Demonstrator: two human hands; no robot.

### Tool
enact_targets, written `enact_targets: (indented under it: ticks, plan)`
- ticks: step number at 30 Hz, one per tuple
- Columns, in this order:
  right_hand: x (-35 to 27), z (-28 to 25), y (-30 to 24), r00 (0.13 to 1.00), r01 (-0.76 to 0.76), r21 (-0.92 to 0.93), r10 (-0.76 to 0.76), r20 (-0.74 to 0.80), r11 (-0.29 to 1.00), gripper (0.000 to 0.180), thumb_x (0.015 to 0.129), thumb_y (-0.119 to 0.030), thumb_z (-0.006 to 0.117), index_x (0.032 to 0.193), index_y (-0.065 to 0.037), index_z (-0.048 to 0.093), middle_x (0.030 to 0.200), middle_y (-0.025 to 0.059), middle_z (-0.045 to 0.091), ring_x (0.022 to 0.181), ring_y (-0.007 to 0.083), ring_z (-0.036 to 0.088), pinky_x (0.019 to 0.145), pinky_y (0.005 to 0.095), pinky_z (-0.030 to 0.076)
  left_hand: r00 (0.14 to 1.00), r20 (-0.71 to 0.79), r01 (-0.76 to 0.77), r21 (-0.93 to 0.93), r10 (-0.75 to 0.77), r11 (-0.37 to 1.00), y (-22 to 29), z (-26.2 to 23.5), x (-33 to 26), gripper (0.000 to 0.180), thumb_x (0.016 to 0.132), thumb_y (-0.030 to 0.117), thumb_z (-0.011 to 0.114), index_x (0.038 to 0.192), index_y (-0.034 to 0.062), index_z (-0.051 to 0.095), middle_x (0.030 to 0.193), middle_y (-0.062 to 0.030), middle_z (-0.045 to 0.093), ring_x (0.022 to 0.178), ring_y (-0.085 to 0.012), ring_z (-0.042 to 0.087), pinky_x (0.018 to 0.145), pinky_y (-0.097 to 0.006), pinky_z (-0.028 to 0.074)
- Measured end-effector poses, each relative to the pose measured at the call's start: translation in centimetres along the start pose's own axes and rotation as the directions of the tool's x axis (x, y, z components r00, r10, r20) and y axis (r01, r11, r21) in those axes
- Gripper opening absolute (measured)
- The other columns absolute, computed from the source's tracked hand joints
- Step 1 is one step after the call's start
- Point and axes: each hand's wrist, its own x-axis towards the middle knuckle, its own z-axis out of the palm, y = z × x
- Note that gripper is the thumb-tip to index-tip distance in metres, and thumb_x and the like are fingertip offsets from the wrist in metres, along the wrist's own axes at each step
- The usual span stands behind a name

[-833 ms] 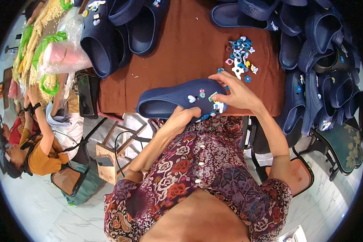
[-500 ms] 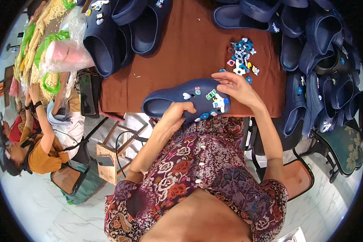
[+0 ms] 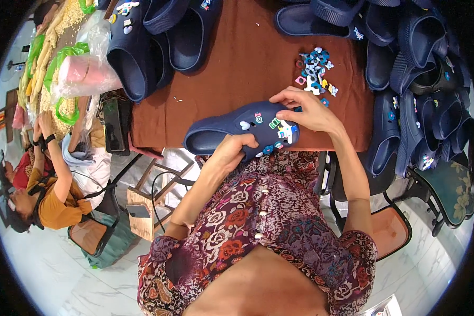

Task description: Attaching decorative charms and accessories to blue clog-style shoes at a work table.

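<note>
A navy clog (image 3: 224, 119) lies sideways at the near edge of the brown-covered table, its opening to the left and toe to the right. My left hand (image 3: 233, 152) grips its near side, thumb over the upper. At the toe's far edge, my right hand (image 3: 309, 110) is bent round the clog, thumb on the upper and index finger beyond it; a small blue piece shows partly between them. On the upper are a pale heart charm (image 3: 245, 126), a pink-and-teal swirl charm (image 3: 258, 118), a white figure charm (image 3: 286, 131) and a partly covered green lettered charm.
Loose charms (image 3: 315, 68) form a pile beyond my right hand. Navy clogs (image 3: 133, 63) stand at the far left; more clogs (image 3: 387, 131) are heaped along the right. A dark phone-like object (image 3: 116, 126) lies by the left edge. Another person (image 3: 58, 184) works at the left.
My right hand has shifted slightly left and away from me, its thumb coming onto the upper and partly covering the green charm. My left hand keeps its grip.
</note>
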Motion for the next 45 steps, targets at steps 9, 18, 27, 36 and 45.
enact_targets:
  ticks: [9, 18, 27, 36, 45]
  plan:
    - [-0.6, 0.7, 0.3, 0.884, 0.036, 0.054, -0.006, -0.468, 0.998, 0.030, 0.088, -0.015, 0.070, 0.115, -0.001, 0.065, 0.104, 0.0081, 0.062, 0.100, 0.0182, 0.064, 0.086, 0.0313, 0.052, 1.000, 0.020, -0.007, -0.321, 0.014, 0.947, 1.1, 0.2, 1.4, 0.036, 0.073, -0.006, 0.055, 0.109, -0.0058, 0.058, 0.107, -0.0137, 0.065, 0.096, -0.0265, 0.064, 0.092, -0.039, 0.054]
    - [-1.4, 3.1, -0.7, 0.871, 0.094, -0.291, -0.220, -0.440, 0.952, 0.037, 0.085, -0.020, 0.072, 0.117, -0.004, 0.062, 0.114, 0.0118, 0.059, 0.109, 0.0312, 0.058, 0.092, 0.0386, 0.046, 0.989, 0.120, -0.051, -0.262, 0.085, 0.964, 1.3, -0.2, 2.8, 0.040, 0.086, 0.009, 0.054, 0.123, -0.0070, 0.051, 0.120, -0.0178, 0.062, 0.110, -0.0298, 0.062, 0.098, -0.043, 0.052]
    - [-0.9, 3.7, 0.0, 0.836, 0.024, -0.332, -0.201, -0.511, 0.943, 0.030, 0.087, -0.019, 0.068, 0.113, -0.006, 0.064, 0.112, 0.0104, 0.061, 0.107, 0.0316, 0.059, 0.091, 0.0397, 0.047, 0.895, 0.328, -0.447, 0.626, 0.304, 0.639, 0.8, -3.0, 0.7, 0.045, 0.090, 0.034, 0.068, 0.110, -0.0063, 0.062, 0.096, -0.0075, 0.064, 0.090, -0.0137, 0.057, 0.080, -0.030, 0.047]
    - [0.4, 3.8, -1.5, 0.617, 0.094, -0.293, -0.287, -0.733, 0.951, 0.024, 0.090, -0.010, 0.066, 0.113, -0.003, 0.064, 0.111, 0.0131, 0.061, 0.105, 0.0298, 0.060, 0.089, 0.0370, 0.048, 0.784, 0.184, -0.594, 0.497, 0.592, 0.632, 1.1, -1.3, 2.5, 0.023, 0.090, 0.010, 0.062, 0.109, -0.0032, 0.062, 0.095, -0.0027, 0.067, 0.085, -0.0106, 0.058, 0.078, -0.027, 0.048]
    - [-0.9, 4.9, -1.1, 0.588, 0.125, -0.330, -0.338, -0.735, 0.936, 0.013, 0.091, -0.003, 0.062, 0.103, -0.001, 0.067, 0.104, 0.0112, 0.062, 0.094, 0.0234, 0.062, 0.077, 0.0312, 0.051, 0.534, 0.139, -0.718, 0.596, 0.834, 0.360, 13.2, 1.1, 14.9, 0.042, 0.087, 0.006, 0.060, 0.127, -0.0055, 0.053, 0.111, -0.0123, 0.065, 0.102, -0.0184, 0.062, 0.089, -0.032, 0.047]
